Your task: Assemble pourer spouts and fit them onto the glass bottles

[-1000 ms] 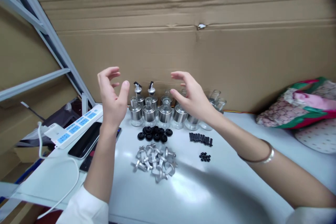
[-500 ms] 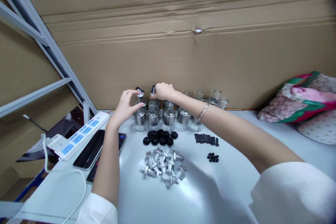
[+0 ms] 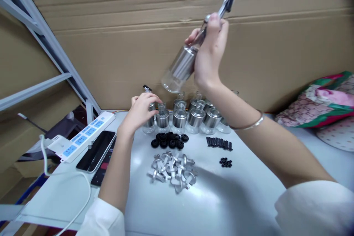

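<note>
My right hand (image 3: 210, 51) is wrapped round the neck of a glass bottle (image 3: 181, 64) with a metal sleeve. It holds the bottle tilted in the air, its base toward the lower left. A metal pourer with a black tip (image 3: 229, 0) sticks out of its top. Over the left end of the bottle rows is my left hand (image 3: 141, 110), thumb and fingers apart. Its fingertips are close to the neck of a standing bottle (image 3: 162, 118); contact is unclear. Behind that hand, another bottle (image 3: 149, 123) with a black-tipped pourer (image 3: 147, 88) is partly hidden.
Before the bottles lie black round stoppers (image 3: 168, 140), a pile of silvery metal parts (image 3: 173, 171), black tubular pieces (image 3: 219, 143) and small black rings (image 3: 226, 162). A power strip (image 3: 83, 138) and two phones (image 3: 96, 151) are at left. A cardboard wall (image 3: 124, 51) stands behind.
My right hand has lifted the bottle with its pourer out of the rows, up and to the right, tilting it. My left hand has moved slightly right, toward the second bottle.
</note>
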{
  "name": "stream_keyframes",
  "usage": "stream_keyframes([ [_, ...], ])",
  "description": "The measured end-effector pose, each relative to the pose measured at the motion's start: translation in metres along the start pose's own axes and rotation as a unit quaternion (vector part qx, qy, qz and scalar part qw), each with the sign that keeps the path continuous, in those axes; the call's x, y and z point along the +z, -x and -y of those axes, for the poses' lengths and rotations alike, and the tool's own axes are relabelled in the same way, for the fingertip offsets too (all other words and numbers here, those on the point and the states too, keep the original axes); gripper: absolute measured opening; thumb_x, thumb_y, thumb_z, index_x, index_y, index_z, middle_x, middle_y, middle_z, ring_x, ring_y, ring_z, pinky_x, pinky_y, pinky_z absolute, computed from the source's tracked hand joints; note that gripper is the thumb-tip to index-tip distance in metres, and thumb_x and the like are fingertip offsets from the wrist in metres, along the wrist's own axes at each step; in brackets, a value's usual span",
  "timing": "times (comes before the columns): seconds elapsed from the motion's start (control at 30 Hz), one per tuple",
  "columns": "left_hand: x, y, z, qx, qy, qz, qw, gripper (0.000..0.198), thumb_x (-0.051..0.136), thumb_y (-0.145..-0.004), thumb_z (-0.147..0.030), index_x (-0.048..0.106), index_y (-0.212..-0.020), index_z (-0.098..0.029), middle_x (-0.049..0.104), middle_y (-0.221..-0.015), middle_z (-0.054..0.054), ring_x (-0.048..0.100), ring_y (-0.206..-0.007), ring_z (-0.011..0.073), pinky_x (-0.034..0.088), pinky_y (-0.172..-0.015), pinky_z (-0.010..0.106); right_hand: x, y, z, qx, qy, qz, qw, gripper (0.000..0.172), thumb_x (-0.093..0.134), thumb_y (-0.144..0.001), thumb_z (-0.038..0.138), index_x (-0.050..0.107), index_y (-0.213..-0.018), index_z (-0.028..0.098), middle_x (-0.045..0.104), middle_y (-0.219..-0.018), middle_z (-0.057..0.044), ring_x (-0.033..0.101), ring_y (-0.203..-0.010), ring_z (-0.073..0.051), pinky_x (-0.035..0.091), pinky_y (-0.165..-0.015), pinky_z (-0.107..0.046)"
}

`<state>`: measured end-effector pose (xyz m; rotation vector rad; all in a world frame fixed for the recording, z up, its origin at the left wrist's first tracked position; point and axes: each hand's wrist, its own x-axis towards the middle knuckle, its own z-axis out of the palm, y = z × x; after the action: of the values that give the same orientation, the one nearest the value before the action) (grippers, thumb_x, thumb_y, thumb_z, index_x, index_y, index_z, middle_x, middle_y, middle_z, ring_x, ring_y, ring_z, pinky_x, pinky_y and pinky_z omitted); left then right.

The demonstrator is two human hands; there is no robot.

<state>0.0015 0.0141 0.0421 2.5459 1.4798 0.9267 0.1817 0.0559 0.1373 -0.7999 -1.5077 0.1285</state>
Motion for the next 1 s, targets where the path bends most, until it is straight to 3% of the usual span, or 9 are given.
stream_keyframes([
  [0.07,0.010,-0.002,-0.005,-0.002,-0.029,-0.001,1.000,0.023,0.061,-0.076,-0.007,0.066,-0.091,-0.024,0.067,-0.107,0.004,0.053,-0.107,0.0261,0.028,-0.094,0.048,-0.008,0.005,0.016,0.030,-0.105,-0.064,0.992,0.022,0.013,-0.099,0.029,0.031,-0.089,0.026,0.050,-0.075,0.000,0.060,-0.073,-0.014,0.050,-0.076,-0.031],
  [0.13,0.020,-0.006,-0.007,-0.010,-0.052,-0.012,0.999,0.021,0.058,-0.077,-0.004,0.065,-0.086,-0.022,0.068,-0.103,0.005,0.053,-0.104,0.0266,0.025,-0.093,0.050,-0.017,0.013,0.027,0.019,-0.154,-0.091,0.984,0.022,0.016,-0.099,0.024,0.029,-0.082,0.027,0.044,-0.067,0.002,0.054,-0.062,-0.013,0.050,-0.067,-0.026],
  [0.27,0.035,-0.015,-0.010,-0.031,-0.085,-0.044,0.995,0.021,0.054,-0.080,-0.003,0.064,-0.086,-0.020,0.068,-0.104,0.007,0.049,-0.105,0.0293,0.022,-0.091,0.053,-0.035,0.029,0.031,-0.012,-0.169,-0.115,0.979,0.024,0.014,-0.099,0.024,0.032,-0.082,0.027,0.040,-0.069,0.000,0.051,-0.060,-0.013,0.049,-0.061,-0.024],
  [0.47,0.041,-0.026,-0.016,-0.035,-0.114,-0.050,0.992,0.012,0.063,-0.076,-0.009,0.064,-0.084,-0.018,0.068,-0.101,0.010,0.048,-0.105,0.0327,0.024,-0.091,0.056,-0.064,0.048,0.027,0.009,-0.146,-0.129,0.981,0.020,0.021,-0.094,0.030,0.035,-0.080,0.027,0.040,-0.067,0.000,0.054,-0.062,-0.016,0.051,-0.066,-0.029],
  [0.67,0.047,-0.033,-0.023,-0.053,-0.126,-0.071,0.988,0.014,0.057,-0.078,-0.006,0.063,-0.085,-0.016,0.066,-0.102,0.014,0.049,-0.108,0.0346,0.026,-0.091,0.059,-0.087,0.074,0.026,0.042,-0.164,-0.125,0.978,0.017,0.035,-0.090,0.037,0.049,-0.088,0.028,0.043,-0.064,0.001,0.055,-0.058,-0.019,0.050,-0.062,-0.034],
  [0.8,0.040,-0.024,-0.052,-0.055,-0.110,-0.103,0.987,0.023,0.058,-0.081,-0.013,0.059,-0.104,-0.016,0.058,-0.121,0.016,0.045,-0.118,0.0350,0.027,-0.094,0.058,-0.094,0.095,0.019,0.068,-0.227,-0.114,0.965,0.015,0.041,-0.088,0.034,0.054,-0.088,0.026,0.047,-0.062,0.001,0.052,-0.055,-0.016,0.050,-0.060,-0.033],
  [0.83,0.038,-0.020,-0.063,-0.051,-0.058,-0.122,0.990,0.023,0.058,-0.083,-0.018,0.058,-0.106,-0.016,0.060,-0.117,0.013,0.047,-0.117,0.0327,0.030,-0.096,0.055,-0.095,0.100,0.017,0.081,-0.241,-0.101,0.962,0.013,0.042,-0.088,0.032,0.054,-0.088,0.026,0.048,-0.061,0.002,0.052,-0.055,-0.015,0.050,-0.060,-0.032],
  [0.9,0.033,-0.011,-0.085,-0.019,0.097,-0.083,0.992,0.026,0.058,-0.086,-0.030,0.057,-0.108,-0.017,0.063,-0.111,0.009,0.055,-0.107,0.0256,0.040,-0.092,0.042,-0.095,0.110,0.012,0.105,-0.267,-0.058,0.956,0.012,0.043,-0.089,0.033,0.053,-0.090,0.025,0.049,-0.061,0.003,0.054,-0.056,-0.015,0.050,-0.059,-0.031],
  [1.0,0.029,0.002,-0.109,0.018,0.263,0.107,0.959,0.035,0.037,-0.095,-0.042,0.059,-0.104,-0.017,0.066,-0.104,0.008,0.061,-0.097,0.0221,0.046,-0.084,0.034,-0.095,0.124,0.006,0.140,-0.256,0.036,0.956,0.016,0.044,-0.090,0.040,0.050,-0.093,0.026,0.051,-0.071,0.002,0.058,-0.065,-0.016,0.051,-0.062,-0.032],
])
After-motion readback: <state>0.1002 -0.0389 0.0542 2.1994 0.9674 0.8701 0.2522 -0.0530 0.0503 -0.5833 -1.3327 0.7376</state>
